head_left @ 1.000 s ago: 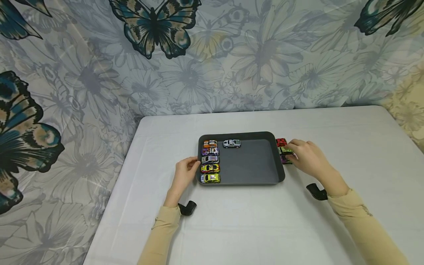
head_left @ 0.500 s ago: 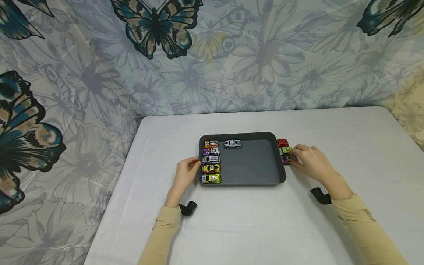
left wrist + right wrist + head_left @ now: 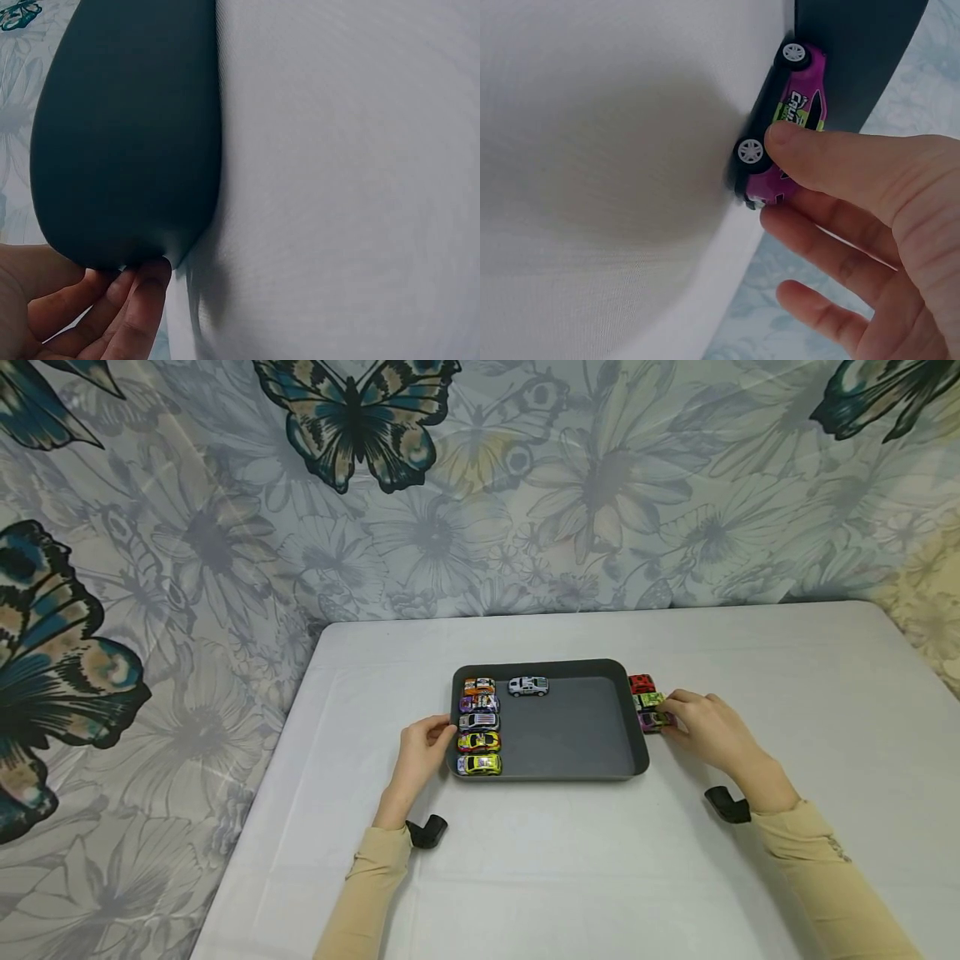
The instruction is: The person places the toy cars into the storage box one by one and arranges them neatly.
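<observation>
A dark grey tray (image 3: 570,727) lies on the table, its left rim pinched by my left hand (image 3: 420,747); in the left wrist view the fingertips meet the tray's outer wall (image 3: 135,150). To the right of the tray, my right hand (image 3: 708,727) holds a purple toy car (image 3: 810,82), thumb on its side and fingers behind. Just beyond that car sit a green toy car (image 3: 645,701) and a red one (image 3: 641,683), lined up against the tray's right side. Inside the tray, a silver toy car (image 3: 528,686) stands near the back.
Several toy cars form a column along the tray's left inner side, from an orange one (image 3: 479,686) at the back to a yellow-green one (image 3: 479,764) in front. A white cloth covers the table (image 3: 570,877). A butterfly-patterned fabric (image 3: 487,527) hangs behind it.
My right hand has shifted slightly right and toward me, from over the green car to the purple car, uncovering more of the green one. The left hand stays at the rim.
</observation>
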`<action>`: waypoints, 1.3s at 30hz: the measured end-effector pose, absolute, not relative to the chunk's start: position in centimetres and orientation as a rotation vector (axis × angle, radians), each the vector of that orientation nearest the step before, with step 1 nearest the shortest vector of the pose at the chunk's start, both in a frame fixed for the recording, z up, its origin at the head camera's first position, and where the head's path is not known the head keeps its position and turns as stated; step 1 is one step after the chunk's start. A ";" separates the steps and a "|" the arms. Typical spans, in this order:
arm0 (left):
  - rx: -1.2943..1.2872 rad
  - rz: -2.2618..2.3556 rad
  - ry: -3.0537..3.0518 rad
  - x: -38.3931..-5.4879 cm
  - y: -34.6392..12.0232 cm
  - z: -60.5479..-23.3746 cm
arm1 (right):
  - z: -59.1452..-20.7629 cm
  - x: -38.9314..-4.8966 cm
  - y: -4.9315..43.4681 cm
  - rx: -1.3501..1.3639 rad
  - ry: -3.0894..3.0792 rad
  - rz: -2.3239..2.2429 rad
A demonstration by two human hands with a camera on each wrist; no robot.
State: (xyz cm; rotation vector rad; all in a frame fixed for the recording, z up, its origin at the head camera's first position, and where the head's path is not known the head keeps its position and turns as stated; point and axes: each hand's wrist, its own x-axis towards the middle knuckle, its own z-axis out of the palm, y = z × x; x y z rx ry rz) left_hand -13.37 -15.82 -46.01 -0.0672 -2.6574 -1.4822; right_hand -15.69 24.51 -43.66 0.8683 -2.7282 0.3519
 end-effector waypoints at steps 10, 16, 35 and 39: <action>-0.066 -1.466 -2.665 -13.4 -15.8 -46.0 | -43.7 -15.7 24.6 0.893 -2.703 0.353; -0.065 -1.479 -2.664 -13.3 -15.7 -45.9 | -43.5 -15.6 24.6 0.899 -2.685 0.345; -0.074 -1.478 -2.656 -13.3 -15.8 -45.8 | -40.6 -16.0 25.3 0.888 -2.559 0.338; -0.062 -1.481 -2.660 -13.4 -15.8 -46.0 | -39.6 -16.5 25.1 0.892 -2.531 0.335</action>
